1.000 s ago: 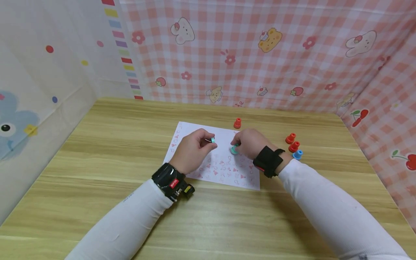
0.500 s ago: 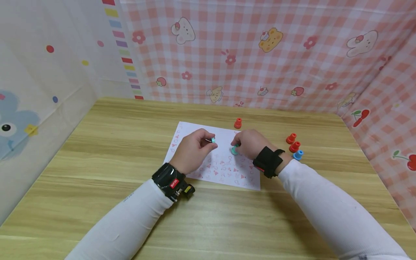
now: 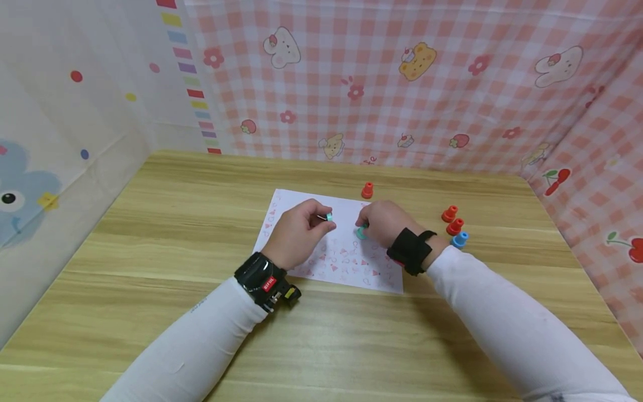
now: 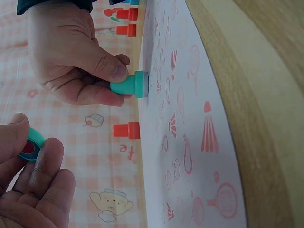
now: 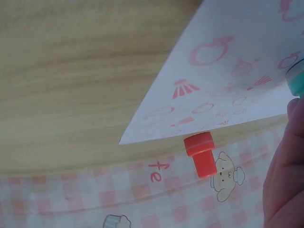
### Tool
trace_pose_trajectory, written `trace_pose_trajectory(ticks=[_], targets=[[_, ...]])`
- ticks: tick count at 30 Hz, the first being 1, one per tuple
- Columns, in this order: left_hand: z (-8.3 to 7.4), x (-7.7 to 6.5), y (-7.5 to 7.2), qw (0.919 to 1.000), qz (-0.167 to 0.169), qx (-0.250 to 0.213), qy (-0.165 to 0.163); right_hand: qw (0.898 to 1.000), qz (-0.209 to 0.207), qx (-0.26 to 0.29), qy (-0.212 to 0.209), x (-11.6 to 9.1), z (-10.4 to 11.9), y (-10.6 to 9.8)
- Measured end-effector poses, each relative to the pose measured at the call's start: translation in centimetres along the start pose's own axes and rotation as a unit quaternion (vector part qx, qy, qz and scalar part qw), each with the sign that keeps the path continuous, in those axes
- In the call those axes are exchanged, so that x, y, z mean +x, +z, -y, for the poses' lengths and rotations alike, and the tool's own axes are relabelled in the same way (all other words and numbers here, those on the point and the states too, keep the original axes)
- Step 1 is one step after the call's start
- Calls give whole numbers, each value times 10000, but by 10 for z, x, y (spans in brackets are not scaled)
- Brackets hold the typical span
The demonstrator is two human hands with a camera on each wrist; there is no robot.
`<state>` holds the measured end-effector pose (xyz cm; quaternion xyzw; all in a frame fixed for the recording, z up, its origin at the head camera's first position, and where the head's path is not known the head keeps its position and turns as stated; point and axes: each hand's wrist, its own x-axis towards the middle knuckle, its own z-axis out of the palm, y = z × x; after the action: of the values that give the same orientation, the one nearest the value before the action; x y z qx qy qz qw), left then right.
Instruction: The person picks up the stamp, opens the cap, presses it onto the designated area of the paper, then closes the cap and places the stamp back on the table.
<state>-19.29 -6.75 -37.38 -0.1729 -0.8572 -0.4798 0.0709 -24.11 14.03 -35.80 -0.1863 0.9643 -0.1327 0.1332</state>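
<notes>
My right hand (image 3: 389, 223) grips a green toy stamp (image 4: 124, 86) by its handle. In the left wrist view the stamp's pale base meets the white paper (image 3: 346, 207). Pink prints of rackets and shuttlecocks cover much of that sheet. Over the paper's left part, my left hand (image 3: 296, 233) pinches a small round green cap (image 4: 36, 141) between thumb and fingers, its red inside partly showing. Only the edge of the right hand and a bit of the green stamp (image 5: 297, 80) enter the right wrist view.
One red stamp (image 3: 368, 190) stands just behind the paper. Two more red stamps, the nearer one (image 3: 455, 226) beside a blue stamp (image 3: 459, 240), stand right of the right hand. A patterned cloth (image 3: 321, 84) hangs behind the wooden table (image 3: 150, 240).
My right wrist has shifted slightly to the left and down, with the green stamp staying at about the same spot on the paper. The left hand keeps its place with the cap.
</notes>
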Motion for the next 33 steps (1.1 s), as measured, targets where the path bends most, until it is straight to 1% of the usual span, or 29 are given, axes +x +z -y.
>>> trace_pose_trajectory(ticks=[4, 12, 19, 27, 33], targets=[[0, 0, 1, 10000, 4, 9, 7, 9997, 40, -245, -68, 1, 1, 0], [0, -1, 1, 10000, -39, -59, 17, 9990, 112, -396, -164, 2, 0, -2], [0, -1, 1, 10000, -34, -3, 16, 9987, 139, -439, -232, 2, 2, -2], [-1, 0, 2, 10000, -20, 41, 26, 9975, 51, -549, -445, 2, 2, -1], [-2, -1, 2, 10000, -23, 54, 30, 9980, 8, -497, -400, 1, 1, -1]])
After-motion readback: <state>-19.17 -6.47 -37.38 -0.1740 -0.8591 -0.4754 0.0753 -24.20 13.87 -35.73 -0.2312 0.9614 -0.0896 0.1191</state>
